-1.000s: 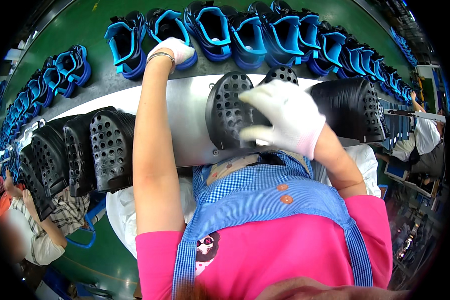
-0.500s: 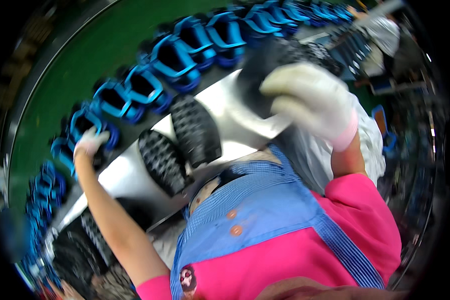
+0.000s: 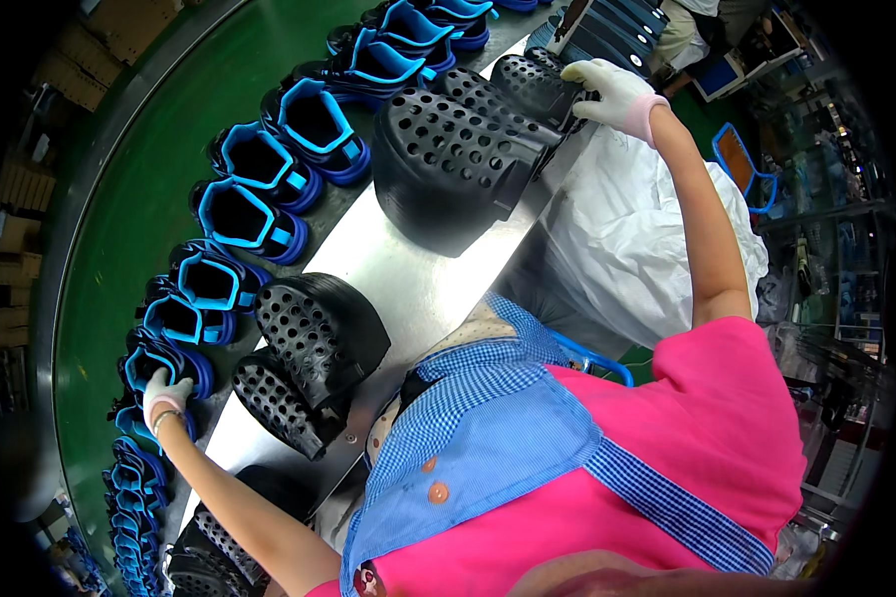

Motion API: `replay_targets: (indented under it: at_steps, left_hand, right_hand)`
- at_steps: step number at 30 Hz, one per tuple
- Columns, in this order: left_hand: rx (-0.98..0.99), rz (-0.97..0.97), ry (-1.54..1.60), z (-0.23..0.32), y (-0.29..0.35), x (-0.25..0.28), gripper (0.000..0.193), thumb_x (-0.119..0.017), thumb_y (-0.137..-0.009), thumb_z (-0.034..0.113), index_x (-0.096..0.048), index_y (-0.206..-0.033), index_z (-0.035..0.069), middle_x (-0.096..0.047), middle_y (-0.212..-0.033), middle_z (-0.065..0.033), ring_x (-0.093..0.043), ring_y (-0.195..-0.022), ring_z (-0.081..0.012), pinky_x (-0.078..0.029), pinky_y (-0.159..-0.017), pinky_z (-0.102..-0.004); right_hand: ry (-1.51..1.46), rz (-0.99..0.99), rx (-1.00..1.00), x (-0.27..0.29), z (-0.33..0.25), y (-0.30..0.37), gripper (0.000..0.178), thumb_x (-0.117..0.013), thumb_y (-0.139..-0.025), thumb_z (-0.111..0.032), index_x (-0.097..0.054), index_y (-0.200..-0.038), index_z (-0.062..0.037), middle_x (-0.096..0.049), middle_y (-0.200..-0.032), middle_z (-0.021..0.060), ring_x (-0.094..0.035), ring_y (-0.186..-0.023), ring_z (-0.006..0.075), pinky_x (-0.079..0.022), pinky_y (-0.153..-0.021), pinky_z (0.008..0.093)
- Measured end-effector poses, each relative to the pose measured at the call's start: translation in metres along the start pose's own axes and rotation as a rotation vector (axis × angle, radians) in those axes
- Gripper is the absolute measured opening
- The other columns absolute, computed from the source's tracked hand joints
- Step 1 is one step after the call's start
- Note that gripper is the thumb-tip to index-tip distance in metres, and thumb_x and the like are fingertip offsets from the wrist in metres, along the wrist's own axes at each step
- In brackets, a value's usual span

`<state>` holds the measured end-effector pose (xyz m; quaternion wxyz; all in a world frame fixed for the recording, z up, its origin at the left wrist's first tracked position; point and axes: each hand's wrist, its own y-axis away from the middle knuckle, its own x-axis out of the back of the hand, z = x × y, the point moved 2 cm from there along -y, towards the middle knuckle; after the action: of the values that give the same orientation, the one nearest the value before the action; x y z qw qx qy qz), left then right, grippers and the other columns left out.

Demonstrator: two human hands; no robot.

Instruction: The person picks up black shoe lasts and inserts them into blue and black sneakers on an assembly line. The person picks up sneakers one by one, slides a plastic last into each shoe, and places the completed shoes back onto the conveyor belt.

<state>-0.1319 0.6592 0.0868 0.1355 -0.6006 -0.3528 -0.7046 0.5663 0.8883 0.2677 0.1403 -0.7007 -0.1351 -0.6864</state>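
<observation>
My left hand (image 3: 166, 391), in a white glove with a pink cuff, reaches to a black-and-blue shoe (image 3: 147, 360) on the conveyor. Its fingers are spread at the shoe's bright blue collar. Far to the right, my gloved right hand (image 3: 612, 95) curls its fingers over the end of a black perforated shoe form (image 3: 533, 88); the fingertips are partly hidden. Between the hands, a large black perforated form (image 3: 443, 164) stands on the metal bench (image 3: 368, 244). Nearer to me, two more black forms (image 3: 314, 333) lean together.
A row of blue-trimmed shoes (image 3: 239, 214) lines the green conveyor (image 3: 119, 229) beyond the bench. More black forms (image 3: 214, 557) sit at the near left. A white plastic bag (image 3: 627, 219) bulges beside the bench at right, near an orange-and-blue chair (image 3: 742, 164). Another person (image 3: 687, 30) stands at the far right.
The view has turned. My right hand, blurred and nearer before, is now farther out at the black forms. My left hand remains at a shoe, lower in the picture.
</observation>
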Motion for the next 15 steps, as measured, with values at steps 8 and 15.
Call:
replay_targets:
  at_steps: [8,15]
  left_hand:
    - [-0.165,0.038,0.526,0.082,0.045,-0.019,0.052,-0.063,-0.085,0.038,-0.057,-0.127,0.009,-0.061,-0.119,-0.0192,-0.056,-0.113,-0.0354,-0.042,-0.099,-0.0358]
    - [-0.184,0.209,0.387,0.104,0.046,-0.015,0.038,-0.062,-0.086,0.037,-0.065,-0.113,0.011,-0.069,-0.092,-0.0130,-0.064,-0.078,-0.0293,-0.049,-0.073,-0.0365]
  right_hand:
    - [-0.058,-0.050,0.094,-0.003,0.010,-0.016,0.039,-0.064,-0.076,-0.014,-0.056,-0.113,-0.0046,-0.061,-0.108,0.0151,-0.059,-0.105,0.0304,-0.046,-0.093,0.0363]
    - [-0.108,-0.060,0.085,-0.001,0.028,-0.019,0.041,-0.071,-0.071,-0.017,-0.057,-0.107,-0.0029,-0.061,-0.100,0.0141,-0.061,-0.091,0.0269,-0.050,-0.083,0.0347]
